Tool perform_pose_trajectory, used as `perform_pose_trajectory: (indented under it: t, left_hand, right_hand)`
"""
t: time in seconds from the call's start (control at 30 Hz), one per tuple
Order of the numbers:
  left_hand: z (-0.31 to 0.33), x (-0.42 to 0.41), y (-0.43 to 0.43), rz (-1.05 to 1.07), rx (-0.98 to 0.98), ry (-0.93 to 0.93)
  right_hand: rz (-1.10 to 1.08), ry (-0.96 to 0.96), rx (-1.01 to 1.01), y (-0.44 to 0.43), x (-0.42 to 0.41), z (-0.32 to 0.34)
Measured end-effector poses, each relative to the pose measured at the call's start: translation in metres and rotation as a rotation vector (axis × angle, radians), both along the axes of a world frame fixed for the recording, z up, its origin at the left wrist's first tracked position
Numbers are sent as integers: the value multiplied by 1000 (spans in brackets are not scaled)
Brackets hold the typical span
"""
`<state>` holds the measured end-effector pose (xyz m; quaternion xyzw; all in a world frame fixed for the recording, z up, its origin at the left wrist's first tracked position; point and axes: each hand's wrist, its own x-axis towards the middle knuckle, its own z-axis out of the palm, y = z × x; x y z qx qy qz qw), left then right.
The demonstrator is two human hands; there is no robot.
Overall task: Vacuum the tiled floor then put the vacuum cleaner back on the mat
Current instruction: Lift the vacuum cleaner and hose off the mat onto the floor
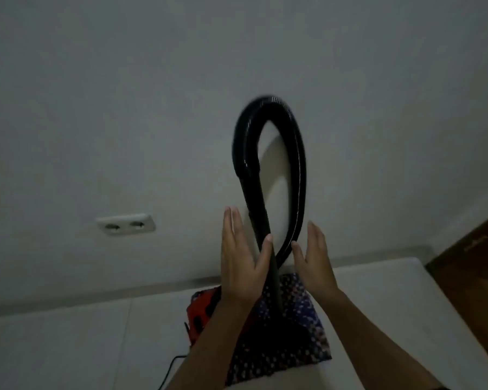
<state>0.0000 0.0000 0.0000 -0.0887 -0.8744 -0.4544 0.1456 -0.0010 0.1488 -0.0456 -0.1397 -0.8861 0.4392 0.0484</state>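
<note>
White plaster wall fills most of my view, with one double socket (126, 224) low on the left. Below it I count one red vacuum cleaner (202, 311), mostly hidden behind my left forearm, sitting at the left edge of one dotted mat (290, 342) on the pale tiled floor (68, 342). One black cable (172, 367) trails off beside it. My left hand (241, 260) is flat and open, its grip not closed, thumb resting against the one black wand (268, 249), which stands nearly upright, long axis running up from the mat. Its hose (268, 108) loops over at the top and drops down the right side. My right hand (314, 257) is open too, just beside the hose, holding nothing.
</note>
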Motion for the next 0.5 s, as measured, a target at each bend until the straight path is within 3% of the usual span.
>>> perform_pose_trajectory:
  t: [0.23,0.5]
  left_hand:
    - [-133,-51,39,-55,293,223]
    - [-209,-82,62,-120,324,607]
  right_hand:
    - [-57,122,-201,21,-86,-178]
    - [-300,502,-334,31,-146,-269]
